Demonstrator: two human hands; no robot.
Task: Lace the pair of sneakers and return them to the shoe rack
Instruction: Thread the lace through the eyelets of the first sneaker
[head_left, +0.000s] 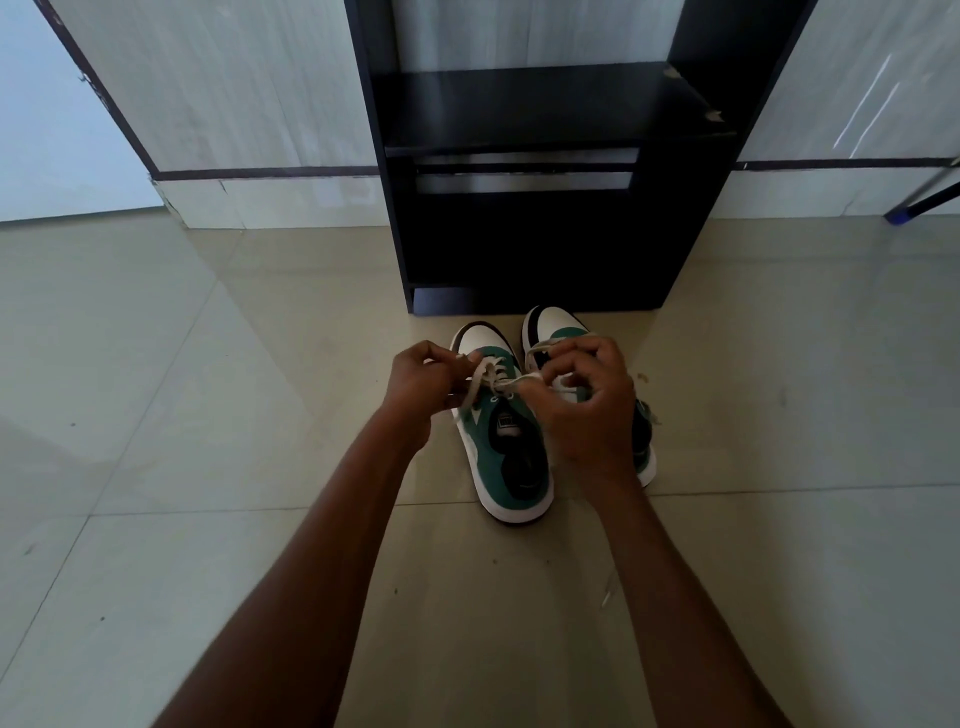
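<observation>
Step in hand, as judged: lacing or tying the left sneaker (506, 441), near the upper eyelets. It sits on the tiled floor (208, 415), toe toward the shoe rack (540, 208), just short of the rack's base. The right sneaker (553, 325) stands touching or just beside it, mostly hidden under the right hand.

Left hand (421, 382): grip closed in a pinch on one end of the pale lace (485, 374), fingers curled in. Right hand (592, 400): grip also closed, thumb and forefinger pinching the other run of the lace, which loops up over the knuckles. Both hands hover over the tongue area. Cannot tell whether a knot is forming or an end is being threaded; the crossing point is partly covered by fingers.

Next move, judged: draw both ends snug and even, finish the tie, then check the right sneaker. Its lacing is hidden, so its state cannot be told. After that, both go onto a rack shelf.

Surroundings: rack is dark, open-fronted; the shelves seen appear bare. Wall panels behind. A dark pole with a blue foot (901, 215) leans at far right, well apart. Small bits of debris (643, 375) on the floor beside the right hand. Nothing seems to block the path to the rack.
</observation>
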